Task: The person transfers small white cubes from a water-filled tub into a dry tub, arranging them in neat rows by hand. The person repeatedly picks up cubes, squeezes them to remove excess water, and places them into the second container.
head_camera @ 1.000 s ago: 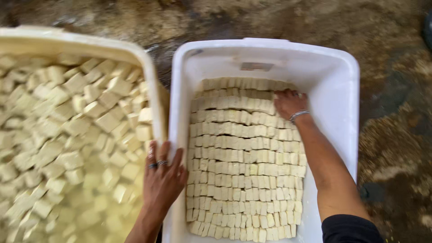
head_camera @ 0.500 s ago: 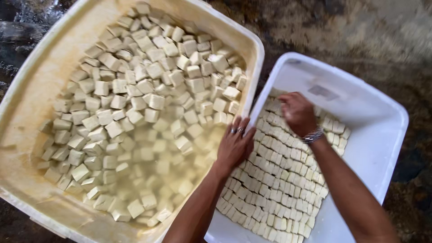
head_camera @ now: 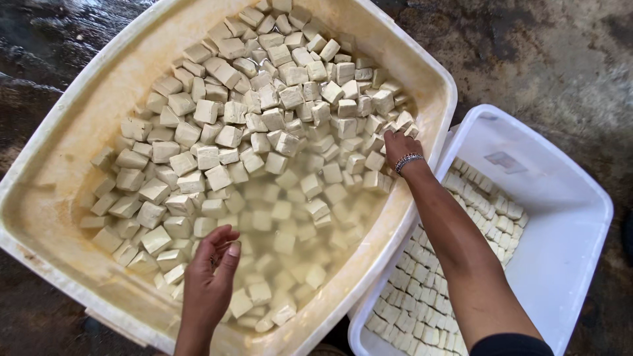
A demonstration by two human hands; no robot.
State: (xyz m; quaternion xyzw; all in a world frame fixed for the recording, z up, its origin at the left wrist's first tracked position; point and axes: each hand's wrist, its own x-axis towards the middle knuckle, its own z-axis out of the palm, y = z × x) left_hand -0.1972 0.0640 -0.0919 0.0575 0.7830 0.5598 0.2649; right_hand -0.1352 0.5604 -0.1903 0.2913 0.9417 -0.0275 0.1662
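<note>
Head view: both hands have left the white crate [head_camera: 560,198] of neatly rowed blocks and now work over the cream tub [head_camera: 59,165] of floating tofu cubes [head_camera: 264,132]. The left hand [head_camera: 210,277] hovers above the water, fingers loosely curled, empty. The right hand [head_camera: 399,146] touches cubes at the tub's far edge — whether it grips one, I cannot tell.

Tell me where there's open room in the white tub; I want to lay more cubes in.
The white tub is bare along its far end and right-hand wall, beyond the packed rows of cubes. Rows crowd its left side, partly under the right forearm. The cream tub is crowded throughout.
</note>
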